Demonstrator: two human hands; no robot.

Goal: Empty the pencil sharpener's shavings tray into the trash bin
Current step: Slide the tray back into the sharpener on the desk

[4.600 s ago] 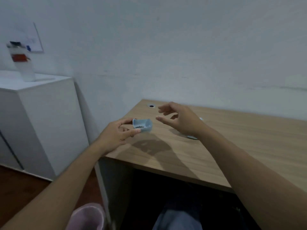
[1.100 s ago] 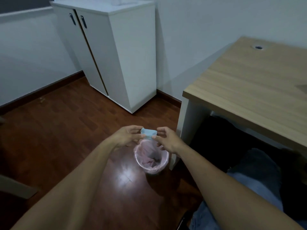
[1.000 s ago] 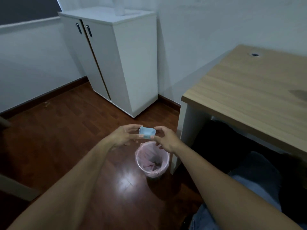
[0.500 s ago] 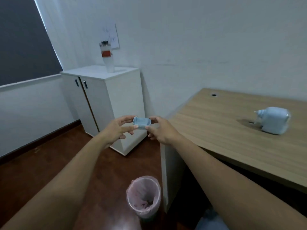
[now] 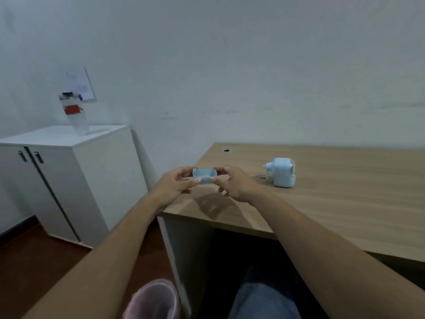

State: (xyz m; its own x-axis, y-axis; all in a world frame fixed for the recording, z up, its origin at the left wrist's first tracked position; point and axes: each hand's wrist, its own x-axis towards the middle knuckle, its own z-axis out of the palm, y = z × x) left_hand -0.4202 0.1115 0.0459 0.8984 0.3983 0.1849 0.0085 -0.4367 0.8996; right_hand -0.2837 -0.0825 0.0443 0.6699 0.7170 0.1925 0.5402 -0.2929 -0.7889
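The small light-blue shavings tray [image 5: 204, 175] is held in the air over the desk's left corner. My left hand [image 5: 176, 185] pinches its left end and my right hand [image 5: 232, 184] pinches its right end. The light-blue pencil sharpener [image 5: 282, 172] stands on the wooden desk [image 5: 333, 199], to the right of my hands and apart from them. The pink-lined trash bin [image 5: 154, 301] sits on the floor at the bottom edge, below my left forearm and next to the desk's side panel.
A white two-door cabinet [image 5: 69, 180] stands at the left against the wall, with a clear bottle with a red label [image 5: 74, 116] on top. A cable hole [image 5: 226, 150] is near the desk's back edge. My legs are under the desk.
The tray came up from over the trash bin to desk height, both hands still on it. My view rose from the floor to the desk, bringing the sharpener into sight.
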